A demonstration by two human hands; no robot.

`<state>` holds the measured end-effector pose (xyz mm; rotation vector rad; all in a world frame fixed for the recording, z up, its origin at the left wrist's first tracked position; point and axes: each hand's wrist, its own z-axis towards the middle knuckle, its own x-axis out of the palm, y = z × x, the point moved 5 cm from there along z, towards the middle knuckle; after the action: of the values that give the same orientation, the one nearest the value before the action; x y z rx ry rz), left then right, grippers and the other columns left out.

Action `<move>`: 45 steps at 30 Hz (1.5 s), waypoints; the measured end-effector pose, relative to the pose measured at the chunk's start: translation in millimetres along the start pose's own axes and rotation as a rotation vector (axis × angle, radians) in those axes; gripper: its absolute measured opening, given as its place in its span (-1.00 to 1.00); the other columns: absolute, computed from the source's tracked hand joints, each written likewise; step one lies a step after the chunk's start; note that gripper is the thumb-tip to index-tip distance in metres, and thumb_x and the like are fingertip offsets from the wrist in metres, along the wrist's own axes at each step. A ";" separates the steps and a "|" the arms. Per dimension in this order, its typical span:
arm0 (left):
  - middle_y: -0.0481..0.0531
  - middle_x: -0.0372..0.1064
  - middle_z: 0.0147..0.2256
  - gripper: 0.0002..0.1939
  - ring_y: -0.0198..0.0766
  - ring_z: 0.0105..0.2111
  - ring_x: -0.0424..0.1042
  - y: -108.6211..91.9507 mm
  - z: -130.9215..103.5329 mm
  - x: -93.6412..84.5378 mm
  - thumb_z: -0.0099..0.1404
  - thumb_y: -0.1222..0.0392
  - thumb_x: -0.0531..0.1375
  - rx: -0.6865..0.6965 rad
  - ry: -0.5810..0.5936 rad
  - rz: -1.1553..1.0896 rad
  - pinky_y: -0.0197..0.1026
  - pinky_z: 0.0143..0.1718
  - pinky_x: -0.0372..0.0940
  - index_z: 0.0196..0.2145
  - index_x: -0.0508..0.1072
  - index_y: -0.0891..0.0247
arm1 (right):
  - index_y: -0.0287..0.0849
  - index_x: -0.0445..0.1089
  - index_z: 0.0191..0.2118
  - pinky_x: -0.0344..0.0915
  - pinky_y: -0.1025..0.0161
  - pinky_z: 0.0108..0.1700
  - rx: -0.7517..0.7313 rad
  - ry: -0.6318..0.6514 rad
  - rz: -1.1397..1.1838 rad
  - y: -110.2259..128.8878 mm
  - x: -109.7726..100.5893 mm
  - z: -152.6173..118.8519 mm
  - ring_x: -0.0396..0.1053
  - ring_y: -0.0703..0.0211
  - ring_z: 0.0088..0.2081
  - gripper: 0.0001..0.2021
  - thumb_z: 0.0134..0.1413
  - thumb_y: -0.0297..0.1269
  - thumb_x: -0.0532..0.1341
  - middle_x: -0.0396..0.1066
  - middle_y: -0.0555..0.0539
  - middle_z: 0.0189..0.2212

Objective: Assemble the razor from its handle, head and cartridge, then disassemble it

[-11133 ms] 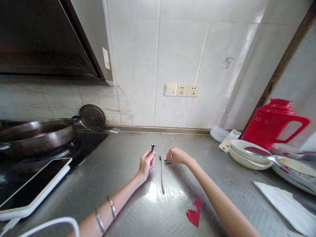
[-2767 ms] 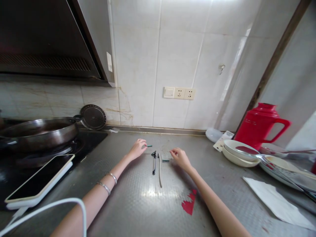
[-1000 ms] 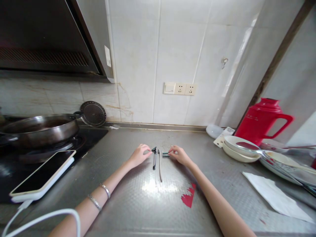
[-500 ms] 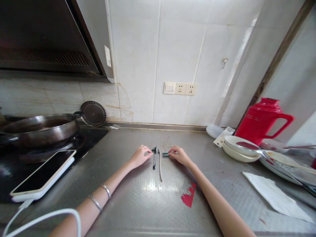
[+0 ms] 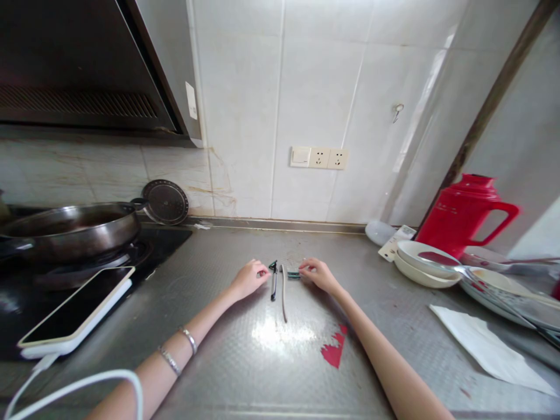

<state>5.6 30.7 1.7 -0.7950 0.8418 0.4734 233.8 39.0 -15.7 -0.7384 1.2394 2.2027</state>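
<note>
My left hand (image 5: 250, 280) is closed, thumb and fingers pinched together just left of a thin dark stick-like piece (image 5: 274, 284) with a greenish angled top. Whether anything is between its fingertips is too small to make out. Beside that piece, a thin beige-grey cord or strip (image 5: 284, 294) lies lengthwise on the counter. To the cord's right is a short dark green piece (image 5: 293, 275). The fingertips of my right hand (image 5: 318, 274) are pinched at its right end. A torn red scrap (image 5: 335, 348) lies nearer me, by my right forearm.
A steel pan (image 5: 74, 233) stands on the black hob at left, with a phone on a white power bank (image 5: 76, 312) and white cable in front. At right are a red thermos (image 5: 459, 213), stacked bowls (image 5: 426, 265), plates and a white paper napkin (image 5: 487, 350).
My left fingers have curled in more and drawn slightly away from the dark piece's top. My right hand has stayed nearly in place; the green piece looks slightly shifted.
</note>
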 end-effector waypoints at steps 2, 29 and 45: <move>0.03 0.41 -0.40 -0.77 -0.28 -0.34 0.32 -0.4 -0.4 1.6 0.20 0.11 0.07 -0.069 -0.002 0.032 -0.27 -0.30 0.16 -0.44 0.47 0.25 | -0.21 0.46 -0.43 0.21 0.30 -0.25 0.013 -0.031 0.002 -1.1 -2.7 0.5 0.33 0.19 -0.35 -0.79 -0.01 -0.23 0.12 0.43 -0.10 -0.41; 0.14 0.45 -0.42 -0.72 -0.14 -0.37 0.44 -39.3 -3.4 16.1 0.17 0.07 0.03 -0.367 0.119 0.256 -0.23 -0.42 0.19 -0.43 0.43 0.30 | -0.25 0.46 -0.43 0.21 0.35 -0.50 0.235 -0.127 0.021 24.9 -15.1 6.6 0.33 0.25 -0.57 -0.66 0.01 -0.07 0.10 0.45 -0.09 -0.52; 0.11 0.45 -0.38 -0.57 -0.16 -0.34 0.45 -109.9 -2.1 13.0 0.28 -0.09 -0.11 -0.173 0.074 0.271 -0.25 -0.38 0.19 -0.29 0.40 0.25 | -0.23 0.36 -0.44 0.09 0.52 -0.69 0.496 0.016 0.270 66.0 -22.1 -17.1 0.31 0.35 -0.60 -0.88 -0.14 -0.29 0.20 0.40 0.01 -0.61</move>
<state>84.0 -38.8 37.5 -0.8648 0.9928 0.7687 210.3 -9.8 31.2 -0.4052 1.8867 1.9534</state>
